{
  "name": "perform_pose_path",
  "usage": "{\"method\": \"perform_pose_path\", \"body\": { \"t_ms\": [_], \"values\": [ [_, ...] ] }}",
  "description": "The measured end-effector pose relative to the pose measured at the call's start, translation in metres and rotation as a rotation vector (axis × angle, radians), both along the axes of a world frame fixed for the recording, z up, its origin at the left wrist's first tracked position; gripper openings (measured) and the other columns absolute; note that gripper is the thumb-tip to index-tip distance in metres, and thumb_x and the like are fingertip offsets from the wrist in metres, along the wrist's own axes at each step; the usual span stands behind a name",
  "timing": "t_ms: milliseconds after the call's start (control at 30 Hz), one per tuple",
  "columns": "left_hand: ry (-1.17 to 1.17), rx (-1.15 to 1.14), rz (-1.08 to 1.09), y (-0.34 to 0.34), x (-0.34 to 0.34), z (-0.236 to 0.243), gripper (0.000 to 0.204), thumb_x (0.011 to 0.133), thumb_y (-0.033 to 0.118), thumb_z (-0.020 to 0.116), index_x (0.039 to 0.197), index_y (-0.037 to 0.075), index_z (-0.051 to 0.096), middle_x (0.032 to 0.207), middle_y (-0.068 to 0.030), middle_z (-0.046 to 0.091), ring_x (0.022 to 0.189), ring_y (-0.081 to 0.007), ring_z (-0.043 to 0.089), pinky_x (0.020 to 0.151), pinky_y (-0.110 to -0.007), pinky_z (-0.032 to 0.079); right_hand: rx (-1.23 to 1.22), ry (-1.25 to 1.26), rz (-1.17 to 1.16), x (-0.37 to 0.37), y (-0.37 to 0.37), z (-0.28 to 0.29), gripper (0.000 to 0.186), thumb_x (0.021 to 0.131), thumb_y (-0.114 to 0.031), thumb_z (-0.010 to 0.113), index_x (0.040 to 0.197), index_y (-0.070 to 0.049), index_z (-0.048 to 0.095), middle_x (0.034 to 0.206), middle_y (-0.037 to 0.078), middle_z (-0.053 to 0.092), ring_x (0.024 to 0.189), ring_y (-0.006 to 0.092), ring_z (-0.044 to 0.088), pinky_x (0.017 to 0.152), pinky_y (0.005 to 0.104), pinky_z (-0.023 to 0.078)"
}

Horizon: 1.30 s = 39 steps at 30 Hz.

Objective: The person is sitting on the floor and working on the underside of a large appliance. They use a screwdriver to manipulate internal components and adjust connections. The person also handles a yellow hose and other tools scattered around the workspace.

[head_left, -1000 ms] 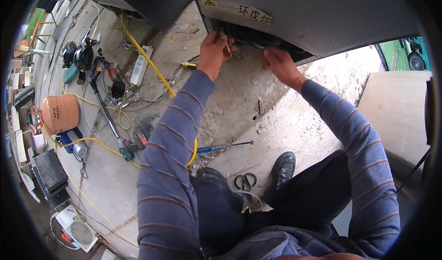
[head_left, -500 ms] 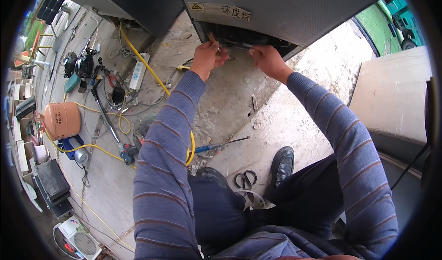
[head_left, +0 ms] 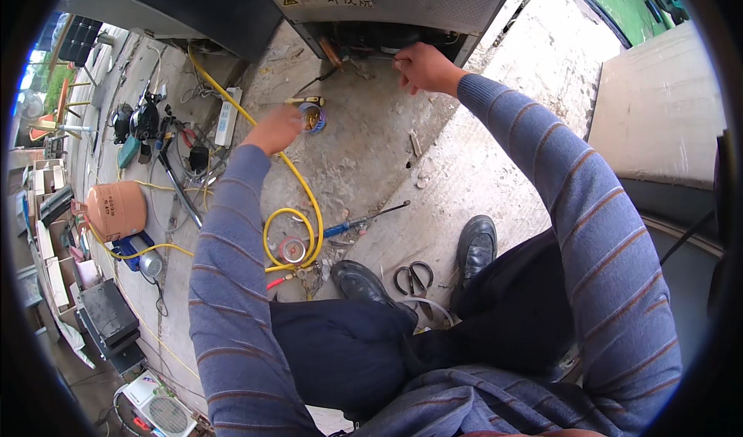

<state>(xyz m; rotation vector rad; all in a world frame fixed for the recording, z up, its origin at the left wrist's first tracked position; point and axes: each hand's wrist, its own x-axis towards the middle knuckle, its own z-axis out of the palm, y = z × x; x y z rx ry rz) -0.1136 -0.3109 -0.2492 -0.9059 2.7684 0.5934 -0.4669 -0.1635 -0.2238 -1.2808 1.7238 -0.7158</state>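
Note:
My left hand (head_left: 277, 130) is over the floor beside a small round tub (head_left: 313, 121) of brass-coloured bits; motion smears its fingers. My right hand (head_left: 426, 69) is at the low opening of the grey cabinet (head_left: 418, 7). Its thumb and forefinger are pinched together at a thin tube; whether they hold it or something small, I cannot make out. A copper-coloured cylinder (head_left: 330, 51) leans at the opening's left side, with a dark thin line running from its lower end. Behind the tub lies a yellow-and-black handle (head_left: 306, 100).
A yellow hose (head_left: 298, 175) loops on the concrete, with a blue-handled torch (head_left: 344, 226) beside it. Black-handled scissors (head_left: 415, 280) lie between my shoes. Further left are a power strip (head_left: 227, 117), an orange gas cylinder (head_left: 116, 209) and a blue pump (head_left: 139, 253). A pale panel (head_left: 646, 112) stands right.
My left hand has left the copper-coloured cylinder at the opening and moved left and nearer, to the tub. My right hand stays at the opening. The view has shifted to the right.

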Motion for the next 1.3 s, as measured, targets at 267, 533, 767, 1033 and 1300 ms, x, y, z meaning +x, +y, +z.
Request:
{"method": "perform_pose_path", "body": {
  "t_ms": [267,533,767,1033,1300],
  "values": [
    [0.029,0.401,0.627,-0.016,0.084,0.038,0.037,0.095,0.022,0.066,0.124,-0.001,0.067,0.099,-0.0106,0.071,0.083,-0.0209,0.067,0.074,-0.035,0.055,0.037,-0.05,-0.071,-0.01,0.0,0.001,0.027,0.096,-0.009,0.054,0.113,0.003,0.071,0.083,0.017,0.076,0.067,0.0223,0.075,0.061,0.0349,0.061],
    [-0.013,0.485,0.946,-0.001,0.117,0.056,0.033,0.099,0.028,0.064,0.125,0.007,0.067,0.09,-0.0026,0.068,0.067,-0.0121,0.062,0.051,-0.029,0.046,0.134,-0.098,-0.043,-0.005,0.004,-0.001,0.028,0.099,-0.016,0.057,0.118,-0.001,0.07,0.099,0.011,0.075,0.074,0.0186,0.075,0.06,0.0328,0.058],
    [0.036,0.534,1.017,-0.002,0.131,0.065,0.035,0.1,0.03,0.063,0.129,0.011,0.064,0.094,-0.0012,0.069,0.069,-0.0115,0.062,0.058,-0.03,0.05,0.172,0.301,0.269,-0.025,0.005,-0.014,0.025,0.092,-0.01,0.059,0.111,0.0,0.072,0.1,0.015,0.075,0.083,0.0278,0.076,0.068,0.0378,0.059],
    [0.007,0.526,1.042,-0.006,0.156,0.051,0.037,0.1,0.035,0.063,0.131,0.014,0.063,0.097,-0.0005,0.069,0.073,-0.0135,0.064,0.063,-0.035,0.051,0.108,1.087,0.845,-0.068,0.017,-0.043,0.026,0.086,-0.006,0.054,0.097,0.007,0.074,0.101,0.027,0.073,0.098,0.0422,0.071,0.084,0.0468,0.058],
    [0.014,0.554,1.038,-0.009,0.159,0.043,0.038,0.1,0.036,0.063,0.132,0.015,0.063,0.099,-0.0005,0.069,0.075,-0.0133,0.064,0.064,-0.034,0.051,0.069,1.028,0.692,-0.071,0.013,-0.049,0.023,0.09,-0.008,0.054,0.09,0.005,0.073,0.093,0.022,0.073,0.09,0.0377,0.073,0.078,0.0431,0.059]
  ]
}}
